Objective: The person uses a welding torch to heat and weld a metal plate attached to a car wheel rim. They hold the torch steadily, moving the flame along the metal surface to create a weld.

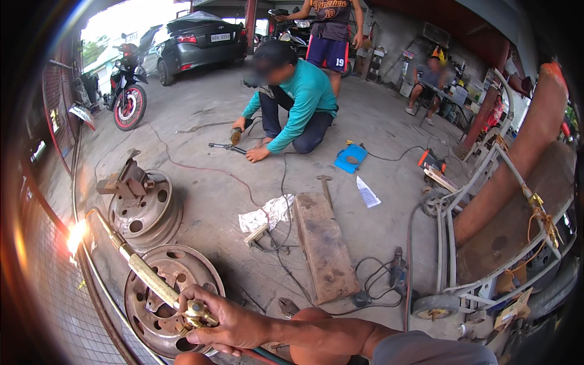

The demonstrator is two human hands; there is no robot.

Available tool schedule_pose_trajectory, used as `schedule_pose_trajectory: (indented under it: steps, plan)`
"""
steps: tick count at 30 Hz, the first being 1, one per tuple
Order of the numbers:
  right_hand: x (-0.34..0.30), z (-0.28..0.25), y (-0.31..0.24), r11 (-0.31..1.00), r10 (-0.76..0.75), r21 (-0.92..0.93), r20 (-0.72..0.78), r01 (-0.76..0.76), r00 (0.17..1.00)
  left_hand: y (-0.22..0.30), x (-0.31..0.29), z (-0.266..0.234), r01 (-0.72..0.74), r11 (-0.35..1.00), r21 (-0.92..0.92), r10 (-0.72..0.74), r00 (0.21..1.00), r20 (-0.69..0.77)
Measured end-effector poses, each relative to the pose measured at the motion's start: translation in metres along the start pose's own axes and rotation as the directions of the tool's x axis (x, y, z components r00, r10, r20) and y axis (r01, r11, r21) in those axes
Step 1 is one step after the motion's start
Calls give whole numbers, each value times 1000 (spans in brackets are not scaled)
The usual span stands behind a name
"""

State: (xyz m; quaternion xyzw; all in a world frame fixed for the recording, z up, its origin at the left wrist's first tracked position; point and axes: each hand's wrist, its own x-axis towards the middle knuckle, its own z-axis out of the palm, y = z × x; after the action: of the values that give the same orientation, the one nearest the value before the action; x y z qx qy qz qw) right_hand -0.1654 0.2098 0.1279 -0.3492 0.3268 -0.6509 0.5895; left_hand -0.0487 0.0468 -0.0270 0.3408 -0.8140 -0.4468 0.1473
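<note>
My right hand [216, 325] grips the valve end of a brass gas torch [149, 277]. The torch slants up to the left, and a bright flame [76, 236] burns by its bent tip. Hoses [267, 355] run from its rear under my forearm. Beneath the torch a rusty steel wheel rim [207, 274] lies flat on the floor. Farther off, a second wheel rim [164, 210] carries a rusty bench vise [131, 181]. My left hand does not show.
A person in a teal shirt [310, 97] kneels ahead, holding an angle grinder [235, 135] at a metal bar [219, 146]. A wooden block [325, 249], hammer [326, 188], white cloth [267, 213], power tool [398, 271] and cords lie on the floor. Right stands a cart [447, 243] with a rusty cylinder [511, 164].
</note>
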Motion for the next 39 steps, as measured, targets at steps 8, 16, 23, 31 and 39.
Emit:
schedule_pose_trajectory:
  steps: [8, 16, 23, 31, 39]
  plan:
    - [7, 18, 5, 991, 115, -70, 43, -112, 992, -51, -45, -7, 156, 987, -37, -153, 986, 66]
    - [5, 17, 19, 983, 168, -81, 67, -163, 983, -85, -74, -12, 308, 951, -39, -304, 950, 74]
    - [8, 23, 13, 950, 300, -70, -77, -305, 951, -149, -136, -28, 484, 872, -75, -482, 875, 44]
    - [-11, 9, 2, 978, 174, -89, -162, -190, 971, -205, -266, -64, 744, 660, -103, -750, 661, -25]
    - [-15, -1, 3, 989, 86, -105, -171, -105, 981, -158, -249, -121, 480, 756, -445, -649, 638, -414]
